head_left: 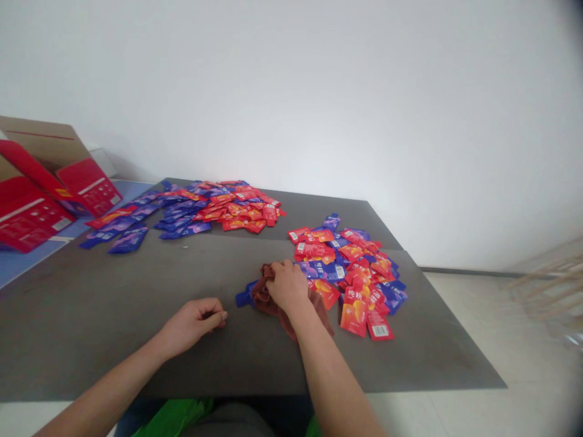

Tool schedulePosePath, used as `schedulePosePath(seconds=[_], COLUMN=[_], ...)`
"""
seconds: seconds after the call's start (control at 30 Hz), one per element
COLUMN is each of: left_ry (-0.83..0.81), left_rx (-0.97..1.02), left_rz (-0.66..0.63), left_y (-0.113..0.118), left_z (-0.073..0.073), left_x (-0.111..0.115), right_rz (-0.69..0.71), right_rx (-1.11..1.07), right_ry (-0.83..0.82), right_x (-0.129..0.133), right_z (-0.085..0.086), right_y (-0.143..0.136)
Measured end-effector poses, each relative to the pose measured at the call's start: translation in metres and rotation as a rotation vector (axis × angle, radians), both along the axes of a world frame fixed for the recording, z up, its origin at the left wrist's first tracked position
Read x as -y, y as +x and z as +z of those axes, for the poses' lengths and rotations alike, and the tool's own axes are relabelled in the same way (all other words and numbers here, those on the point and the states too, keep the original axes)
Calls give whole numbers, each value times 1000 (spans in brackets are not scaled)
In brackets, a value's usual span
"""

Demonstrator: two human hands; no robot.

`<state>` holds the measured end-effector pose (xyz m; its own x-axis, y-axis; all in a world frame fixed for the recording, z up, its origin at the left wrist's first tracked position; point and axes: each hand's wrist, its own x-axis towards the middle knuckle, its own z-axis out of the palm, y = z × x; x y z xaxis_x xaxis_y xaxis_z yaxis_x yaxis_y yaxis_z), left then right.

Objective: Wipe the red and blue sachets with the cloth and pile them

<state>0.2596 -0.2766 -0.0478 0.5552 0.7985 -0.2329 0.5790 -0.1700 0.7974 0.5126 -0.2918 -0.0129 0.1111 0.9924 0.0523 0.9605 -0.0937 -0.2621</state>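
My right hand (288, 286) grips a crumpled brown cloth (263, 292) and presses it down on the table. From under the cloth, the blue end of a pouch (245, 296) sticks out to the left; its rest is covered. My left hand (195, 326) rests low over the table, left of the cloth, with its fingers curled in and nothing visible in them. Just right of the cloth lies a loose pile of red and blue pouches (354, 303), some of them close to my right hand.
A larger heap of red and blue pouches (237, 206) spreads over the back left of the dark grey table (136, 291). Open red cardboard boxes (36, 206) stand at the far left on a blue surface (27, 261). A white wall (319, 97) rises behind the table.
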Motion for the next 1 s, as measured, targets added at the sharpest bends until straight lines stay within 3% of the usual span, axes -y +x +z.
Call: schedulePosePath(seconds=[0.17,0.3,0.47,0.57,0.7,0.77,0.87,1.0], left_ry=[-175,-187,-285,-267,-98,-17,124,264], left_rx=[25,-93,-178,-293,-375,-378,-421,-458], left_rz=[-114,-243,-180,-270,-525,-561,-484,-396], left_y=[-3,-22,-37,-21,15,31,45,49], left_z=[23,45,44,48,68,75,69,48], left_x=[-10,-23,-42,-54,-67,-71,-70,-58], right_rz=[10,-9,-10,-24,-30,-34,-39,-37], right_rx=[-45,-104,-118,-117,-106,-103,-111,-128], right_ry=[-4,1,10,19,17,10,14,10], right_x=[5,12,12,12,13,13,12,12], right_z=[-9,-12,-14,-14,-14,-14,-14,-14], right_y=[-6,-4,-3,-5,-7,-7,-7,-8])
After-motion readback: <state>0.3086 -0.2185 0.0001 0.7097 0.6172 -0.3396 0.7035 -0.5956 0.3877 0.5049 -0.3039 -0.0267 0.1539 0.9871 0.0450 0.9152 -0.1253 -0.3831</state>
